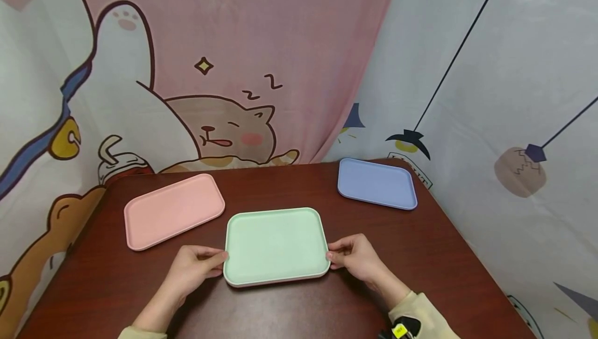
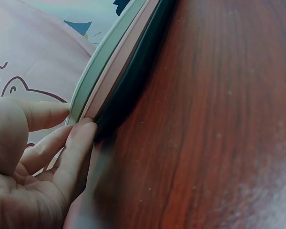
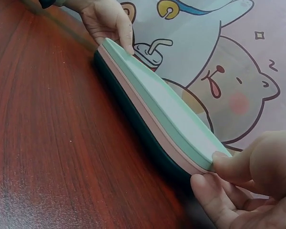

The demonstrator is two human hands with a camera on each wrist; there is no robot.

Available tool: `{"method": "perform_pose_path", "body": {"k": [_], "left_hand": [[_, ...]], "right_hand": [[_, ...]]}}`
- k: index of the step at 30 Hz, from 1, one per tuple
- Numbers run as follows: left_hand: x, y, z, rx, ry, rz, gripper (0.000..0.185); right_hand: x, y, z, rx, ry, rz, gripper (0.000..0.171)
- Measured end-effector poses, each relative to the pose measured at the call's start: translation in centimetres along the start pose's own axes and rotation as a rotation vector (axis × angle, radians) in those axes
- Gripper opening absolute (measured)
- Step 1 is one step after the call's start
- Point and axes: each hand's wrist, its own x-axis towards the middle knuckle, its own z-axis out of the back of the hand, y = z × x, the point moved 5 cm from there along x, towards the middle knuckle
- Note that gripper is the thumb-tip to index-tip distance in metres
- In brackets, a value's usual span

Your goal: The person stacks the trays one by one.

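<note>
A light green tray (image 1: pixel 276 248) lies over a pink tray (image 3: pixel 144 120), whose edge shows beneath it in both wrist views. A dark band runs under the pink edge; I cannot tell whether it is shadow or another tray. At the left short side, my left hand (image 1: pixel 192 270) pinches the two stacked rims, thumb on the green edge and fingers below. My right hand (image 1: pixel 358 260) grips the opposite short side likewise, thumb (image 3: pixel 224 164) on the green rim. Another pink tray (image 1: pixel 174 212) lies slanted at the left, and a blue tray (image 1: pixel 377 184) at the far right.
The brown wooden table (image 1: pixel 285 313) carries the trays. Behind it and on the right hangs a printed cloth (image 1: pixel 299 32) with cartoon animals and lamps, reaching down to the table's edges. A dark strap device (image 1: pixel 405 326) sits on the right sleeve.
</note>
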Motion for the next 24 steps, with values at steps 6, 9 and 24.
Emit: {"method": "perform_pose_path", "body": {"k": [6,9,24], "left_hand": [[0.03,-0.05,-0.01,0.059,-0.021,-0.043,0.023],[0.06,-0.29,-0.09,0.083,-0.032,-0.07,0.02],[-0.06,-0.81,-0.23,0.203,-0.054,-0.156,0.011]], "right_hand": [[-0.07,0.12,0.01,-0.023,-0.005,-0.004,0.026],[-0.1,0.21,0.03,-0.043,-0.012,0.0,0.026],[-0.31,0.56,-0.04,-0.092,0.001,0.037,0.026]]}}
